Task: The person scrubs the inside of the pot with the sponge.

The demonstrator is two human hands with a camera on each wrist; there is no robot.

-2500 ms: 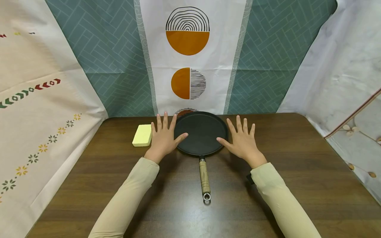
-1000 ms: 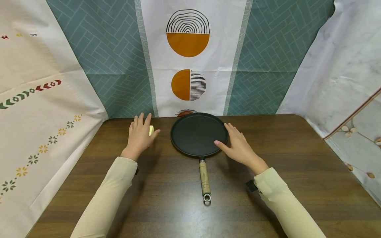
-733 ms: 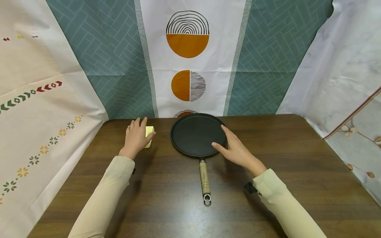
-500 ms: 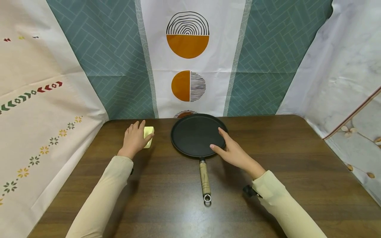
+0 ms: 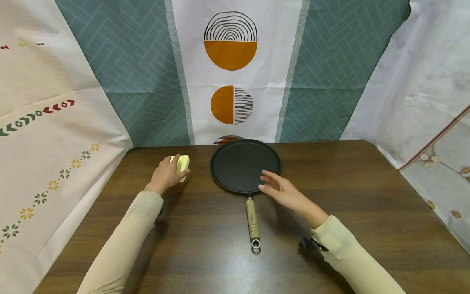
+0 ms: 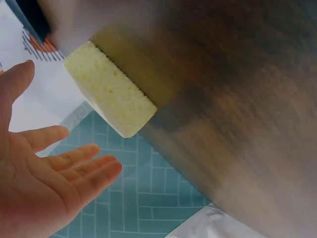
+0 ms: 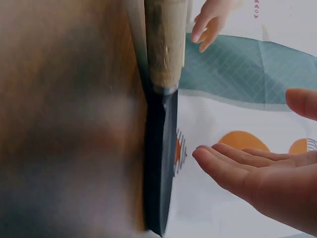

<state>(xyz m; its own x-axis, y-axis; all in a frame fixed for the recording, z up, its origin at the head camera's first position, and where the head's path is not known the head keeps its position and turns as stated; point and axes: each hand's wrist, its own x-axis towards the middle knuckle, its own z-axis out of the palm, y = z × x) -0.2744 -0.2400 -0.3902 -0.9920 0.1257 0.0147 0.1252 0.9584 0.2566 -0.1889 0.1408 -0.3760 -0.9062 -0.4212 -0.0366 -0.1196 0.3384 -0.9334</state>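
A pale yellow sponge (image 5: 183, 164) lies flat on the table, left of a round black flat pan (image 5: 245, 165). My left hand (image 5: 165, 174) hovers over the sponge's left side and hides part of it. In the left wrist view, a gap shows between the sponge (image 6: 110, 89) and the spread fingers (image 6: 74, 157). My right hand (image 5: 284, 192) is above the pan's lower right rim, thumb and fingers apart, holding nothing. The pan's wooden handle (image 5: 252, 218) points toward me and ends in a metal ring. The right wrist view shows the handle (image 7: 166, 44) apart from the right hand (image 7: 262, 173).
The brown wooden table (image 5: 213, 253) ends at a back edge just behind the pan and sponge. A teal and white patterned cloth (image 5: 147, 81) hangs there. Pale cloths hang along the left (image 5: 44, 171) and right (image 5: 415, 102) sides.
My left hand has moved left from beside the pan, then lowered toward the sponge. My right hand has come down and nearer to me, its fingers less spread. Pan and sponge stay put.
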